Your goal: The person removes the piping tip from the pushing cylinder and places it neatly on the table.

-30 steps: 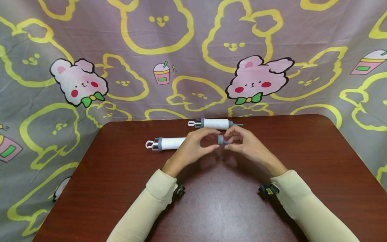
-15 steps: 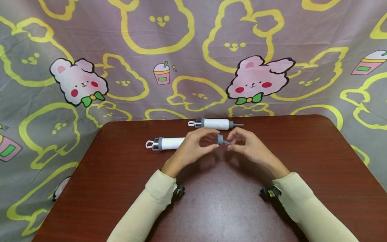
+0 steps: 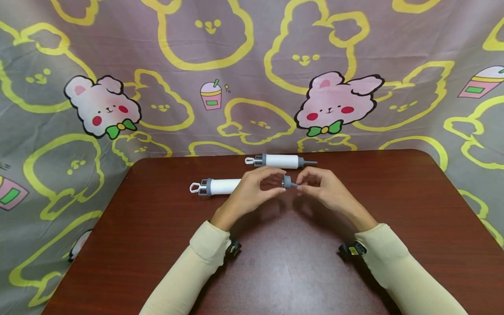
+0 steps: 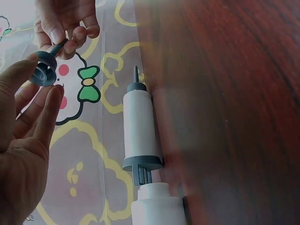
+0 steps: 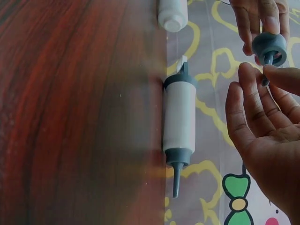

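Note:
A grey nozzle cap (image 3: 288, 181) with a thin spout is held above the table between both hands. My left hand (image 3: 252, 188) pinches its wide rim with thumb and fingers; in the left wrist view the cap's (image 4: 45, 68) hollow side faces my left palm. On the spout, the thumb and fingers of my right hand (image 3: 324, 186) pinch near the tip. Behind the left hand lies a white syringe barrel (image 3: 224, 187) with a grey collar and white loop handle; its right end is hidden in the head view. The left wrist view shows a bare white neck (image 4: 153, 190) there.
A second white syringe (image 3: 281, 161), with its grey nozzle attached, lies farther back along the table's rear edge. The dark red wooden table (image 3: 157, 253) meets a patterned curtain (image 3: 252, 109) at the back. Small black devices sit at both wrists.
The right hand has shifted slightly to the right and regrips the spout nearer its tip. The cap has tilted a little, with its open side now showing toward the left hand. Both syringes stay put.

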`<move>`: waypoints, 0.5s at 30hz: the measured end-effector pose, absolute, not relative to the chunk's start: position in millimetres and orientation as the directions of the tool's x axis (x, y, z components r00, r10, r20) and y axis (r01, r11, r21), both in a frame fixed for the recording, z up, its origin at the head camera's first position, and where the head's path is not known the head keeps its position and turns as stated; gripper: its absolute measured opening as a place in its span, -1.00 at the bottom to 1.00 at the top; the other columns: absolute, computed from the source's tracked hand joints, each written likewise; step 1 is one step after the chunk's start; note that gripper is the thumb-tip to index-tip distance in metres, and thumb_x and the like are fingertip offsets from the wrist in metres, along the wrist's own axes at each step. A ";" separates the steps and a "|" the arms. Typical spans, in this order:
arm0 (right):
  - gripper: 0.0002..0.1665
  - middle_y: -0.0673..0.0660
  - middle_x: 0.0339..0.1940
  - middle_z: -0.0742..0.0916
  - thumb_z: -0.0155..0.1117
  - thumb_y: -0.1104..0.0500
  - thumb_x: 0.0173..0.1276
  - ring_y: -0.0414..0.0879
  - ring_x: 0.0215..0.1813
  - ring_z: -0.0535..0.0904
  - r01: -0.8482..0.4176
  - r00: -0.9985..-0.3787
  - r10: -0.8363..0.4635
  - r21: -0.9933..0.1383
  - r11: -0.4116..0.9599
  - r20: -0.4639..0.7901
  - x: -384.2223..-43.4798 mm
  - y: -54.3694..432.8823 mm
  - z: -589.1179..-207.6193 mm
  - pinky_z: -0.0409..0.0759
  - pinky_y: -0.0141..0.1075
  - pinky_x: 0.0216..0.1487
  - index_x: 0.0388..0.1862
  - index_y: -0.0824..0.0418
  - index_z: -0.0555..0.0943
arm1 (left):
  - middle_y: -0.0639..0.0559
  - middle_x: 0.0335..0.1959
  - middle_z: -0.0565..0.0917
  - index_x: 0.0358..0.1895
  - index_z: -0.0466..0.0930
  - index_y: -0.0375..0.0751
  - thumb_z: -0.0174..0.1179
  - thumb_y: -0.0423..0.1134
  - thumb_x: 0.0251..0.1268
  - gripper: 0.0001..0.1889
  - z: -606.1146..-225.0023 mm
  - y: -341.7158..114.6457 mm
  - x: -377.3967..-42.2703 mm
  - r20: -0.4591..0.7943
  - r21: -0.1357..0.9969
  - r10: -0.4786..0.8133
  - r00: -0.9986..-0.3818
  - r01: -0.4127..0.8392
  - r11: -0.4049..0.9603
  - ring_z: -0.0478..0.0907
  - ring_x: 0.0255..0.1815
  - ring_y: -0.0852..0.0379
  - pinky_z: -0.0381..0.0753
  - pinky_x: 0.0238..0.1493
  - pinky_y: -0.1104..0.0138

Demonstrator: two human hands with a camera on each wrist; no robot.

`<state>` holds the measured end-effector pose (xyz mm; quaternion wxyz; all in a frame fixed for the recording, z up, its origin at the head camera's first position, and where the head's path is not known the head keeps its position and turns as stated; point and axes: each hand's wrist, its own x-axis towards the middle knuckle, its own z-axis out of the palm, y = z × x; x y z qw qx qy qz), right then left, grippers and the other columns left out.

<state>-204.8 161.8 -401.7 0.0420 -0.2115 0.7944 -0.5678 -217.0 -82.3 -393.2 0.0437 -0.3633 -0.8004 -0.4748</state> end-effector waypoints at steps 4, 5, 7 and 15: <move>-0.93 0.43 -0.24 0.75 0.28 0.42 0.46 0.18 -0.19 0.73 -0.294 -0.903 -0.393 -0.917 0.271 0.173 -205.5 161.1 -400.7 0.69 -0.32 -0.11 -0.14 0.32 0.64 | -0.12 0.05 0.75 0.18 0.68 -0.35 0.46 -0.36 0.29 -0.60 -393.4 -82.2 -217.7 0.416 0.721 0.542 -0.730 0.628 0.292 0.78 0.02 -0.01 0.71 0.08 0.42; -0.92 0.42 -0.23 0.75 0.28 0.42 0.45 0.17 -0.19 0.73 -0.296 -0.902 -0.396 -0.916 0.270 0.175 -205.8 160.7 -400.4 0.68 -0.34 -0.11 -0.14 0.31 0.65 | -0.13 0.05 0.75 0.17 0.68 -0.36 0.46 -0.37 0.29 -0.60 -393.6 -82.2 -218.0 0.418 0.720 0.543 -0.728 0.630 0.291 0.78 0.02 -0.01 0.71 0.08 0.42; -0.92 0.42 -0.22 0.75 0.28 0.42 0.45 0.15 -0.19 0.73 -0.298 -0.899 -0.401 -0.917 0.264 0.177 -206.3 160.2 -400.2 0.68 -0.35 -0.11 -0.15 0.31 0.65 | -0.14 0.04 0.75 0.17 0.68 -0.37 0.47 -0.37 0.28 -0.60 -394.2 -82.2 -218.6 0.423 0.716 0.544 -0.724 0.636 0.288 0.78 0.03 -0.02 0.70 0.08 0.42; -0.95 0.38 -0.25 0.74 0.31 0.40 0.43 -0.03 -0.24 0.72 -0.308 -0.897 -0.397 -0.917 0.253 0.192 -208.4 158.3 -400.5 0.67 -0.38 -0.17 -0.17 0.34 0.67 | -0.16 0.04 0.77 0.15 0.70 -0.34 0.48 -0.38 0.26 -0.60 -393.2 -80.8 -219.1 0.442 0.707 0.548 -0.710 0.652 0.275 0.78 0.03 0.00 0.72 0.10 0.36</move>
